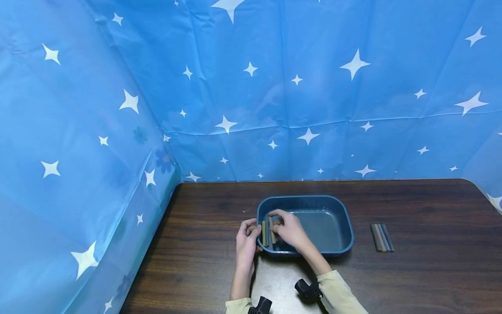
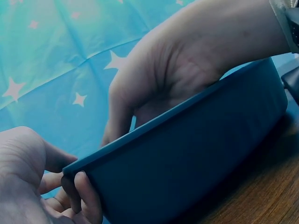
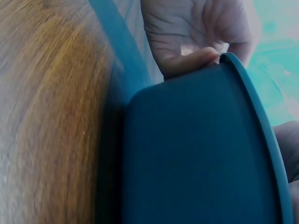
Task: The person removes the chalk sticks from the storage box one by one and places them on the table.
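A dark blue rectangular tub (image 1: 322, 197) stands on the table. My left hand (image 1: 247, 244) grips its left end; in the left wrist view the thumb lies over the rim and the fingers (image 2: 88, 193) curl under it outside. My right hand (image 1: 291, 231) reaches into the tub with bent fingers and holds a tan stick (image 1: 273, 237) near the left wall. Beside that stick, a grey-blue stick (image 1: 268, 235) and a yellow-green stick (image 1: 264, 235) lie side by side along the wall. In both wrist views the tub's side hides the sticks.
To the right of the tub, several grey, tan and bluish sticks (image 1: 382, 238) lie together on the dark wooden table (image 1: 431, 270). A blue curtain with white stars (image 1: 313, 100) hangs behind the table and along its left side.
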Tool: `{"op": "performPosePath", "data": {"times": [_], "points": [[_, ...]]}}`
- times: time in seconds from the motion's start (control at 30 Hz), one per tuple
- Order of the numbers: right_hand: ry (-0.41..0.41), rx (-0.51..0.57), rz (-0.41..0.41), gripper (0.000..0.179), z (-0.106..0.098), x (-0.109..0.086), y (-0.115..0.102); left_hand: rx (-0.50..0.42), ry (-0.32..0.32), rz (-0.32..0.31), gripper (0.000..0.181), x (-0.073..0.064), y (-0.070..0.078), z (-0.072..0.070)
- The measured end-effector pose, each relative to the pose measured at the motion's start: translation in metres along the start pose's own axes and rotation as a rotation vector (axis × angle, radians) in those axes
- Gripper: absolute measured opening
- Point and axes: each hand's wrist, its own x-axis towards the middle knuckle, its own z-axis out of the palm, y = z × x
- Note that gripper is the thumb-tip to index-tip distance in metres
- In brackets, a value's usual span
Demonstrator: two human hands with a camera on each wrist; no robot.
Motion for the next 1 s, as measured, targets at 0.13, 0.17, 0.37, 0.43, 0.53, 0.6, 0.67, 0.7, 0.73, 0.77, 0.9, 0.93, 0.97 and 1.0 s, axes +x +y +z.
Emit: {"op": "performPosePath", "data": {"times": [0.13,0.17,0.37,0.43,0.53,0.6,0.67,0.7,0.73,0.77,0.9,0.93,0.97,1.0], "points": [[0.011,0.037,0.023,0.036,-0.009,-0.005,0.0,0.003,0.003,0.002,0.032,0.0,0.0,0.0],[0.016,0.046,0.03,0.036,-0.011,-0.006,0.0,0.004,0.004,0.001,0.032,0.0,0.0,0.0],[0.038,0.107,0.066,0.037,-0.028,-0.015,-0.001,-0.001,0.009,0.005,0.031,-0.001,0.0,0.0],[0.041,0.116,0.069,0.038,-0.035,-0.019,-0.003,-0.006,0.01,0.006,0.031,0.0,0.001,0.001],[0.043,0.125,0.056,0.039,-0.045,-0.025,-0.004,-0.006,0.011,0.01,0.03,0.0,0.001,0.001],[0.05,0.125,0.048,0.039,-0.051,-0.027,-0.004,-0.006,0.013,0.009,0.03,0.0,0.001,0.002],[0.057,0.128,0.037,0.04,-0.057,-0.03,-0.004,-0.003,0.011,0.012,0.03,0.0,0.001,0.002],[0.064,0.126,0.036,0.04,-0.06,-0.031,-0.004,-0.001,0.011,0.011,0.03,0.0,0.001,0.002],[0.068,0.125,0.033,0.04,-0.063,-0.032,-0.004,0.001,0.01,0.011,0.03,0.0,0.001,0.002],[0.071,0.126,0.032,0.04,-0.067,-0.034,-0.004,-0.001,0.011,0.009,0.03,0.0,0.001,0.002],[0.086,0.123,0.032,0.041,-0.078,-0.038,-0.006,-0.001,0.013,0.003,0.03,0.0,0.002,0.001],[0.09,0.122,0.034,0.041,-0.081,-0.039,-0.006,-0.002,0.013,0.002,0.031,0.0,0.002,0.001],[0.095,0.121,0.037,0.041,-0.084,-0.04,-0.006,-0.003,0.013,0.0,0.031,-0.001,0.002,0.001],[0.1,0.122,0.039,0.041,-0.087,-0.041,-0.007,-0.002,0.012,0.002,0.031,0.0,0.002,0.001]]}}
